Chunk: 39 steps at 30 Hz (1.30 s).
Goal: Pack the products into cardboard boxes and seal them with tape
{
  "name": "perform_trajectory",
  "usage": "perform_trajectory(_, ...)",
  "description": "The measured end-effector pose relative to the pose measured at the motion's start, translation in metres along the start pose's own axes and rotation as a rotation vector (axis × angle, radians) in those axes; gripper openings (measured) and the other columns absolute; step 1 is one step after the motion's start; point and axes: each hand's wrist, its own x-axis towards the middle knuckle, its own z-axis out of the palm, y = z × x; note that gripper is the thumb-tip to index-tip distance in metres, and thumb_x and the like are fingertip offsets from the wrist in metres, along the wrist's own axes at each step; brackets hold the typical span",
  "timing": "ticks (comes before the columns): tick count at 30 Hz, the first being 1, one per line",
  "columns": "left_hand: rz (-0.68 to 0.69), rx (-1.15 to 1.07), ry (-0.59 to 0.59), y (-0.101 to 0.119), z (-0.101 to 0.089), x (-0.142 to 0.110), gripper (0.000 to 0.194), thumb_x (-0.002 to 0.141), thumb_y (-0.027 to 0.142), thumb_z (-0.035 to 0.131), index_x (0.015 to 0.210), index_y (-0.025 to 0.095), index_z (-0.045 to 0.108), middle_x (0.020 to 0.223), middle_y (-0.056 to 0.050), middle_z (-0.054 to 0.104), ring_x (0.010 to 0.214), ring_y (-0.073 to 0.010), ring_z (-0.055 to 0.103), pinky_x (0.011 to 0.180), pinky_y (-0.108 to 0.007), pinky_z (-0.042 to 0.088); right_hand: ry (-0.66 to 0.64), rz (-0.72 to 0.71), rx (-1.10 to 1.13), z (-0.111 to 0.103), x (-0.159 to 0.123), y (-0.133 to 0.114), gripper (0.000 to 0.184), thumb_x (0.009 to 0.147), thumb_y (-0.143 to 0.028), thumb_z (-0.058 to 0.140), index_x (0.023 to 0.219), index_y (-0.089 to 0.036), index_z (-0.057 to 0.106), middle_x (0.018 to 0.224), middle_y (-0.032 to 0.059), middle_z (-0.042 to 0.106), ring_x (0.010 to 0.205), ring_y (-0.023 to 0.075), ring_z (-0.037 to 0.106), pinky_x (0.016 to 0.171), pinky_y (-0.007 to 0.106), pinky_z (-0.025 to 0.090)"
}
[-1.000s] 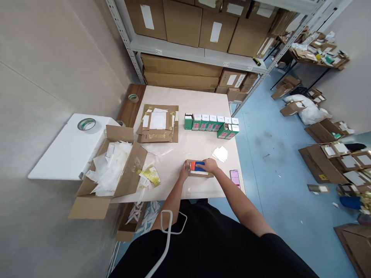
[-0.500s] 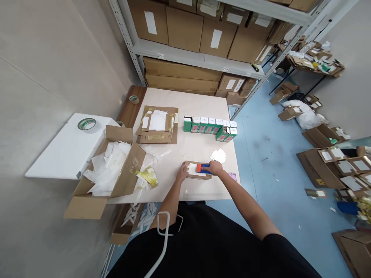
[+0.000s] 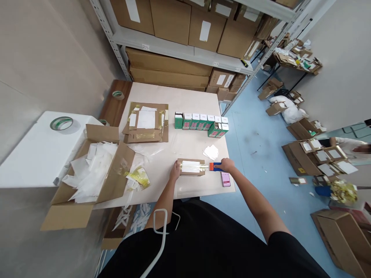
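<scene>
In front of me on the table lies a small brown cardboard box (image 3: pixel 191 174) with a white label (image 3: pixel 189 166) on its top. My left hand (image 3: pixel 175 170) is closed on the box's left end. My right hand (image 3: pixel 227 165) grips a blue and orange tape dispenser (image 3: pixel 216 166), just off the box's right end. A strip of clear shiny tape runs over the label and across the gap to the dispenser. Beyond my right hand's reach lies a small stack of white cards (image 3: pixel 211 152), and a phone with a pink screen (image 3: pixel 225 179) sits below the hand.
A row of green and white boxes (image 3: pixel 199 122) stands farther back. Flattened cardboard (image 3: pixel 147 135) lies left of it. An open carton (image 3: pixel 123 170) of white paper and crumpled yellow tape (image 3: pixel 139 177) are at the left. Shelving (image 3: pixel 179 48) rises behind; a person (image 3: pixel 352 146) is far right.
My right hand has drawn the tape dispenser rightward, from over the label to past the box's right end. Clear tape now stretches behind it. The whole view has shifted slightly; the phone shows more fully.
</scene>
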Motion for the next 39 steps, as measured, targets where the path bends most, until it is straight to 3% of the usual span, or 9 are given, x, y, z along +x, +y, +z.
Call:
perform_trajectory(7,0.028,-0.014,0.025,-0.005,0.001,0.001,0.066,0.101,0.064,0.042,0.154,0.027,0.048,0.147,-0.008,0.064,0.130,-0.0264,0.063,0.109,-0.035,0.047,-0.014,0.035,0.044,0.006,-0.008,0.005,0.066,0.080,-0.081,0.066,0.095,-0.017,0.074,0.105,0.0182,0.075,0.094,0.0301,0.071,0.067,0.031,0.047)
perform_trajectory(13,0.073,-0.041,-0.019,-0.010,-0.001,0.003,0.066,0.103,0.062,0.036,0.158,0.026,0.044,0.156,-0.008,0.055,0.142,-0.0278,0.053,0.117,-0.039,0.039,-0.064,0.075,0.044,0.017,-0.006,-0.001,0.063,0.083,-0.078,0.066,0.098,-0.017,0.072,0.101,0.0151,0.075,0.090,0.0274,0.071,0.065,0.030,0.047)
perform_trajectory(17,0.068,-0.082,-0.038,-0.018,-0.008,0.010,0.066,0.101,0.064,0.041,0.153,0.026,0.051,0.155,-0.008,0.057,0.143,-0.0312,0.051,0.119,-0.043,0.037,-0.059,0.081,0.056,0.020,-0.005,-0.011,0.063,0.083,-0.078,0.065,0.097,-0.017,0.072,0.102,0.0144,0.074,0.092,0.0271,0.071,0.066,0.029,0.047)
perform_trajectory(22,0.140,-0.204,-0.034,-0.030,-0.022,0.021,0.062,0.099,0.066,0.044,0.137,0.022,0.066,0.145,-0.010,0.065,0.139,-0.0298,0.057,0.118,-0.043,0.040,-0.016,0.039,0.089,0.016,-0.006,-0.034,0.064,0.082,-0.080,0.065,0.095,-0.018,0.074,0.099,0.0149,0.076,0.091,0.0277,0.072,0.066,0.029,0.045)
perform_trajectory(28,0.089,-0.301,-0.052,-0.039,-0.037,0.031,0.069,0.097,0.071,0.045,0.124,0.015,0.073,0.130,-0.011,0.074,0.128,-0.0297,0.065,0.112,-0.040,0.046,0.011,0.004,0.180,0.008,-0.017,-0.057,0.064,0.082,-0.080,0.064,0.092,-0.018,0.076,0.097,0.0135,0.078,0.088,0.0258,0.073,0.060,0.027,0.040)
perform_trajectory(31,0.073,-0.240,0.017,-0.044,-0.047,0.033,0.066,0.100,0.067,0.042,0.124,0.015,0.074,0.129,-0.012,0.074,0.126,-0.0303,0.066,0.110,-0.041,0.048,0.027,-0.006,0.224,0.007,-0.025,-0.072,0.065,0.083,-0.081,0.062,0.090,-0.018,0.076,0.094,0.0119,0.078,0.085,0.0240,0.072,0.058,0.026,0.038)
perform_trajectory(34,0.035,-0.112,0.124,-0.045,-0.064,0.032,0.061,0.100,0.065,0.045,0.127,0.018,0.072,0.134,-0.015,0.072,0.131,-0.0358,0.062,0.113,-0.049,0.044,0.045,-0.050,0.241,0.005,-0.033,-0.095,0.065,0.084,-0.083,0.060,0.086,-0.020,0.075,0.090,0.0101,0.078,0.083,0.0224,0.072,0.058,0.025,0.037)
perform_trajectory(39,0.044,0.130,0.240,-0.021,-0.103,0.027,0.066,0.097,0.058,0.054,0.144,0.012,0.060,0.147,-0.023,0.060,0.140,-0.0379,0.054,0.117,-0.050,0.039,0.080,-0.102,0.233,-0.004,-0.043,-0.143,0.066,0.085,-0.083,0.059,0.088,-0.020,0.076,0.093,0.0105,0.079,0.087,0.0233,0.073,0.061,0.026,0.040)
